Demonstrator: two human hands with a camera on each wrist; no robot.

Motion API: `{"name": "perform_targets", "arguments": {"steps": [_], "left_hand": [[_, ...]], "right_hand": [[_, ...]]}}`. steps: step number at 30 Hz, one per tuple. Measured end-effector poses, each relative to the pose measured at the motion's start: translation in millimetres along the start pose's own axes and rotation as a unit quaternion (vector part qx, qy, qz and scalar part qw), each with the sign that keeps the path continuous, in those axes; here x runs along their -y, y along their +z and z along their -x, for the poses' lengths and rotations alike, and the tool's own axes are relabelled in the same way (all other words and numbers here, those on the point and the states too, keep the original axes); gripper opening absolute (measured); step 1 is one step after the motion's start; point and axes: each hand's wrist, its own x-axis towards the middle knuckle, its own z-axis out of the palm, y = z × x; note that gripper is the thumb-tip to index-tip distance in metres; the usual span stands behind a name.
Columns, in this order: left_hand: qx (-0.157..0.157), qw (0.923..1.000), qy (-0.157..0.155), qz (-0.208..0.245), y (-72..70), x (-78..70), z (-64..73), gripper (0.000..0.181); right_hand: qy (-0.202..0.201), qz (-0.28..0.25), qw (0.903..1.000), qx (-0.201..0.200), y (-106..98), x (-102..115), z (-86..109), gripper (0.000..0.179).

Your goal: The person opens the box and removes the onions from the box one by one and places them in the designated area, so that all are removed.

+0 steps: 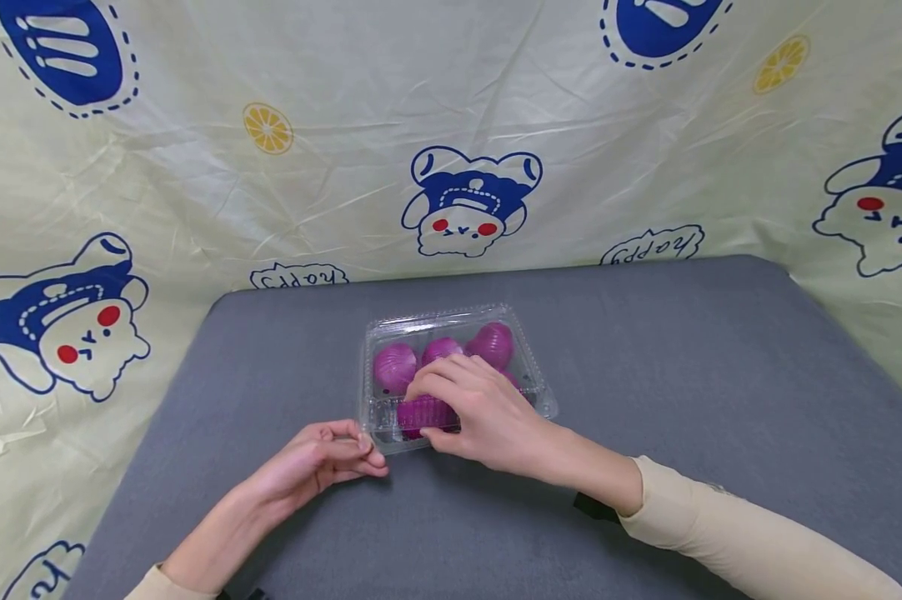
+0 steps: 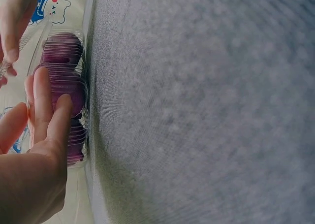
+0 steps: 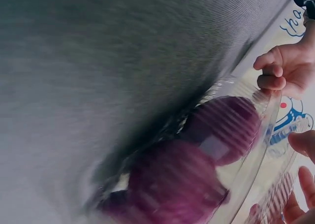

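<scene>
A clear plastic clamshell box [image 1: 537, 400] with several red onions [image 1: 395, 368] inside rests on the grey tabletop. At its front left corner, my left hand [image 1: 323, 458] pinches the rim between thumb and fingers. My right hand [image 1: 488, 412] reaches over the front and grips the ridged edge of the clear lid [image 3: 278, 197]. In the right wrist view a gap shows between lid and base, so the lid is partly raised. The left wrist view shows the left fingers [image 2: 59, 120] along the box's ribbed side. The right hand hides some of the onions.
The grey padded table [image 1: 691, 400] extends around the box on all sides. Behind it hangs a pale patterned sheet [image 1: 346, 192] with cartoon bears and orange slices, meeting the table's back edge.
</scene>
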Motion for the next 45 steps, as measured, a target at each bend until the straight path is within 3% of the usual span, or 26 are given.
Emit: {"name": "perform_targets", "arguments": {"steps": [11,23,27,32,36,41,45], "left_hand": [[0.024,0.9995,0.019,0.005,-3.8,-0.2,0.7,0.009],[0.034,0.9989,0.027,-0.020,-4.5,0.7,0.6,0.007],[0.038,0.9986,0.030,-0.020,-5.3,0.8,-0.7,0.007],[0.043,0.9985,0.027,-0.020,-6.5,0.6,-1.9,0.007],[0.049,0.9983,0.025,-0.019,-7.8,1.0,-1.6,0.007],[0.060,0.9974,0.027,-0.028,-10.8,1.0,0.3,0.009],[0.068,0.9970,0.027,-0.025,-12.4,0.8,1.6,0.012]], "right_hand": [[0.040,0.010,0.9992,-0.004,-20.7,-19.9,34.3,0.039],[0.043,0.056,0.9975,-0.007,-33.8,-39.2,53.2,0.047],[0.077,0.056,0.9955,0.000,-37.3,-43.1,58.4,0.057],[0.142,0.020,0.9892,0.029,-38.1,-44.8,62.2,0.068],[0.172,0.001,0.9841,0.046,-38.2,-44.5,63.9,0.070],[0.177,-0.009,0.9832,0.045,-40.2,-43.0,65.9,0.067],[0.158,0.009,0.9869,0.029,-39.5,-42.3,67.8,0.064]]}}
